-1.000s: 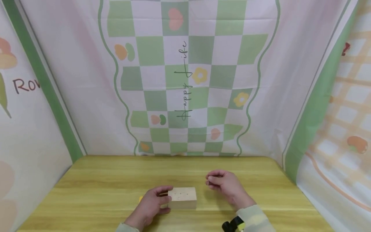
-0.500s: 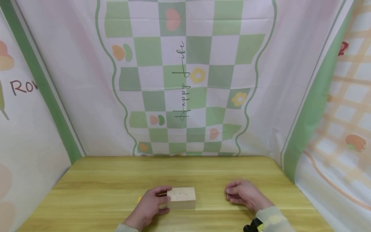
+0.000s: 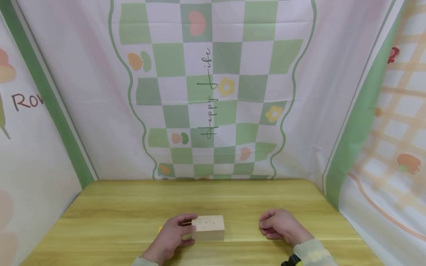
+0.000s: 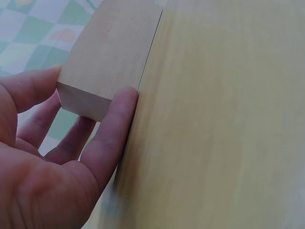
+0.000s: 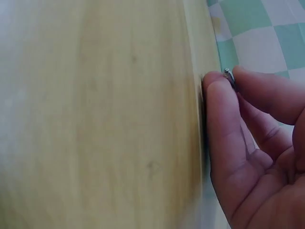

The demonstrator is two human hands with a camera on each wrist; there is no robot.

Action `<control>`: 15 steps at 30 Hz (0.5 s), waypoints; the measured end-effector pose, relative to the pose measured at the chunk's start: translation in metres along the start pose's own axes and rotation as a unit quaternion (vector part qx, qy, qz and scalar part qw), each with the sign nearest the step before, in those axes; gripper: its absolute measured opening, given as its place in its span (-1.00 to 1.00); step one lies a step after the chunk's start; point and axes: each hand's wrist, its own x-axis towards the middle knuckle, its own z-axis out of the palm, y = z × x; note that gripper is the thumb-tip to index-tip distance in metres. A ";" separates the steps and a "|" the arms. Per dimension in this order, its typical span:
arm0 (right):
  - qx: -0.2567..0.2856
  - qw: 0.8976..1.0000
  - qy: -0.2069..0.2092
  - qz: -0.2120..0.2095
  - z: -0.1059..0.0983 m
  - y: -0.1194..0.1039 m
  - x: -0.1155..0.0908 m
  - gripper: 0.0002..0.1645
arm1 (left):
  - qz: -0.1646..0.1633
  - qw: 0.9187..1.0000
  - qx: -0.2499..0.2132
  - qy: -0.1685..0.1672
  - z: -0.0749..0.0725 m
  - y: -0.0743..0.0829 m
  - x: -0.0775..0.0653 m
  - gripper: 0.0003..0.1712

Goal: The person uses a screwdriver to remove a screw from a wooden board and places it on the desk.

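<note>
A pale wooden block (image 3: pixel 213 223) with several small dark dots on its top lies on the wooden table, right of my left hand (image 3: pixel 171 234). That hand grips the block's left end; in the left wrist view thumb and fingers spread round the end of the block (image 4: pixel 112 52). To the right of the block, my right hand (image 3: pixel 284 226) is low over the table. Between thumb and fingertips it pinches a small shiny metal piece (image 5: pixel 229 78), mostly covered by the fingers, so I cannot tell its kind.
Behind the left hand a bit of something yellow (image 3: pixel 160 229) peeks out. The wood-grain table (image 3: pixel 133 199) ends at a hanging checkered cloth (image 3: pixel 213 92). More printed cloth hangs at the left and right. A black device (image 3: pixel 291 260) sits at the right wrist.
My right hand has moved right and a little nearer to me, away from the block, still pinching the small piece. In the last half second it has barely moved. The left hand stays at the block.
</note>
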 end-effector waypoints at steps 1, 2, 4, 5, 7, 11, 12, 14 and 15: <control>-0.004 1.000 0.002 -0.002 0.001 0.000 0.000 -0.79 | -0.001 1.000 0.000 0.000 0.000 0.000 0.000 -0.47; -0.007 1.000 0.004 -0.003 0.002 -0.001 -0.001 -0.79 | -0.001 1.000 -0.001 -0.001 0.000 0.000 0.000 -0.47; -0.012 1.000 0.007 -0.006 0.002 -0.001 -0.001 -0.79 | -0.002 1.000 0.000 -0.001 0.000 0.000 0.000 -0.48; -0.015 1.000 0.009 -0.006 0.003 -0.001 -0.001 -0.80 | -0.002 1.000 0.000 -0.002 0.000 0.000 0.000 -0.48; -0.023 1.000 0.014 -0.005 0.004 -0.001 -0.001 -0.80 | -0.003 1.000 0.001 -0.002 -0.001 0.001 0.000 -0.48; -0.046 0.998 0.030 -0.010 0.006 -0.001 0.000 -0.80 | -0.003 1.000 0.003 -0.002 -0.001 0.000 0.001 -0.47; -0.053 0.998 0.033 -0.011 0.007 -0.001 0.000 -0.81 | -0.003 1.000 0.003 -0.001 -0.001 0.000 0.002 -0.48; -0.065 0.997 0.037 -0.016 0.009 -0.001 0.001 -0.81 | -0.004 1.000 0.004 -0.001 -0.002 0.001 0.002 -0.47; -0.071 0.997 0.036 -0.017 0.010 -0.001 0.001 -0.81 | -0.004 1.000 0.004 0.000 -0.002 0.001 0.002 -0.48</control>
